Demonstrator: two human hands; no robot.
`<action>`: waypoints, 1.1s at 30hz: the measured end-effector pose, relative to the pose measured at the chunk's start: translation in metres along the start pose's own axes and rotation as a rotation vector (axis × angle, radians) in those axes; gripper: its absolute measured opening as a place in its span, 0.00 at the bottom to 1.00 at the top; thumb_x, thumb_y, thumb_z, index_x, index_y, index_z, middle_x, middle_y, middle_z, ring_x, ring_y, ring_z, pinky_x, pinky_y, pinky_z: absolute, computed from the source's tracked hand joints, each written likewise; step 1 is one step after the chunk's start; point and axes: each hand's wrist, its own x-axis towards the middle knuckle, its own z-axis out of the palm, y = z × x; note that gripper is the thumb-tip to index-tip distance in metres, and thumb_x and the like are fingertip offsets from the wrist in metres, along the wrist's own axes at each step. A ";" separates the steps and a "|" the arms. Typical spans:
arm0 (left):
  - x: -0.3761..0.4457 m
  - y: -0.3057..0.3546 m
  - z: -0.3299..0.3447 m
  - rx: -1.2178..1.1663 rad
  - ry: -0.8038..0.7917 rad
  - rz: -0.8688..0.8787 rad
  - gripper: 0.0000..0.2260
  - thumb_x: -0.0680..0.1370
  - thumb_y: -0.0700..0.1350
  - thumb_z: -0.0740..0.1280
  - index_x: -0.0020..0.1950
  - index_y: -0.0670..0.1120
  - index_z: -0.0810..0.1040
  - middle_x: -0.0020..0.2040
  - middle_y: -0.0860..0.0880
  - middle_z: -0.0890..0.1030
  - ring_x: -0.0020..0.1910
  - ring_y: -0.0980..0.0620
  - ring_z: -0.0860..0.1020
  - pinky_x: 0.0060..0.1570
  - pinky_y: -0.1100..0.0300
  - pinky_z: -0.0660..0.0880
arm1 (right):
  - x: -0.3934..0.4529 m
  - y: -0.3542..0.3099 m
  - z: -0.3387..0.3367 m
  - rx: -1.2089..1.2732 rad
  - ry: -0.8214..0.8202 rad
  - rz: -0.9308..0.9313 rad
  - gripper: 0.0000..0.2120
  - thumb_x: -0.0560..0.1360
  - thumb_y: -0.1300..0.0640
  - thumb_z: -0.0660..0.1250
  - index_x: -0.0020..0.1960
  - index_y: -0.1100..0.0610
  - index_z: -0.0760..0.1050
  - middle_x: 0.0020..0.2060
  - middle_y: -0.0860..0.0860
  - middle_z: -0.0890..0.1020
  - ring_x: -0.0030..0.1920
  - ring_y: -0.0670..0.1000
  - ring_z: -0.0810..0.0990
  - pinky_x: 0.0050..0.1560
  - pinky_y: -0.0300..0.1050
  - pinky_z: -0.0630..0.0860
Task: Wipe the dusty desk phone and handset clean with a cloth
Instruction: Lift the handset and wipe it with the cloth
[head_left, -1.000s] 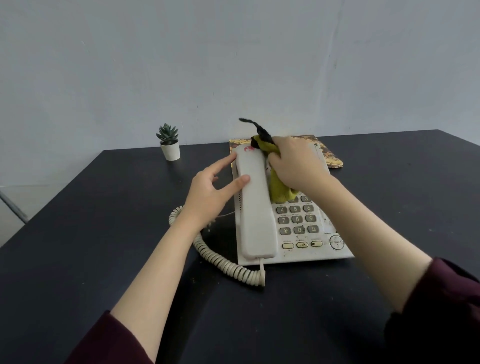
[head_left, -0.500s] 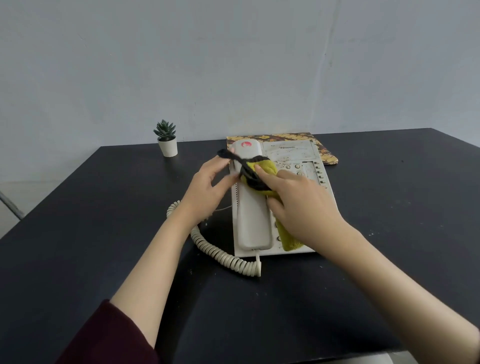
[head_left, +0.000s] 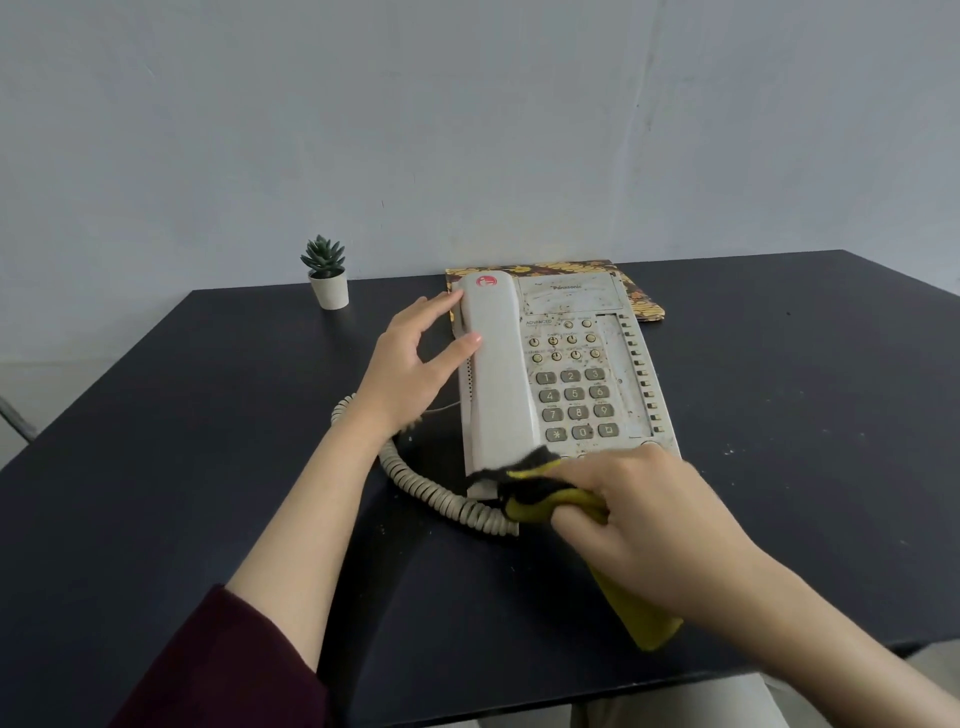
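A dusty off-white desk phone (head_left: 618, 358) lies on the black table, keypad speckled with dirt. Its handset (head_left: 496, 369) rests in the cradle on the phone's left side, a red sticker at the far end. My left hand (head_left: 415, 364) has spread fingers, thumb and fingertips touching the handset's left edge near the top. My right hand (head_left: 644, 514) grips a yellow-and-black cloth (head_left: 540, 493) pressed against the handset's near end at the phone's front edge. A coiled cord (head_left: 431, 488) curls from the handset's near end round to the left.
A small potted succulent (head_left: 327, 280) stands at the back left of the black table (head_left: 156, 441). A patterned yellow-and-dark mat (head_left: 636, 293) lies under the phone's far end. The table's near edge runs just below my right forearm.
My right hand has drawn the cloth down the handset from its far end to its near end. My left hand has stayed at the handset's upper left edge.
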 end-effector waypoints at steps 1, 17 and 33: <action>0.000 0.000 0.000 -0.005 0.001 0.001 0.28 0.73 0.58 0.66 0.72 0.55 0.67 0.73 0.55 0.66 0.75 0.57 0.57 0.73 0.48 0.59 | 0.003 0.002 0.000 0.015 0.069 -0.011 0.19 0.68 0.46 0.52 0.49 0.45 0.80 0.33 0.45 0.79 0.33 0.46 0.74 0.31 0.41 0.72; -0.002 0.000 0.000 0.045 -0.013 0.013 0.29 0.74 0.57 0.67 0.74 0.53 0.65 0.74 0.54 0.64 0.75 0.56 0.55 0.73 0.50 0.58 | 0.018 0.012 0.017 -0.256 -0.021 -0.353 0.22 0.70 0.56 0.51 0.52 0.42 0.81 0.38 0.49 0.72 0.35 0.50 0.73 0.19 0.43 0.66; -0.003 0.001 0.001 0.038 -0.004 0.011 0.29 0.74 0.57 0.68 0.73 0.53 0.65 0.74 0.54 0.65 0.75 0.55 0.55 0.73 0.51 0.59 | 0.011 0.019 -0.005 0.086 0.019 -0.025 0.23 0.72 0.57 0.58 0.62 0.39 0.75 0.39 0.43 0.72 0.37 0.44 0.72 0.36 0.42 0.71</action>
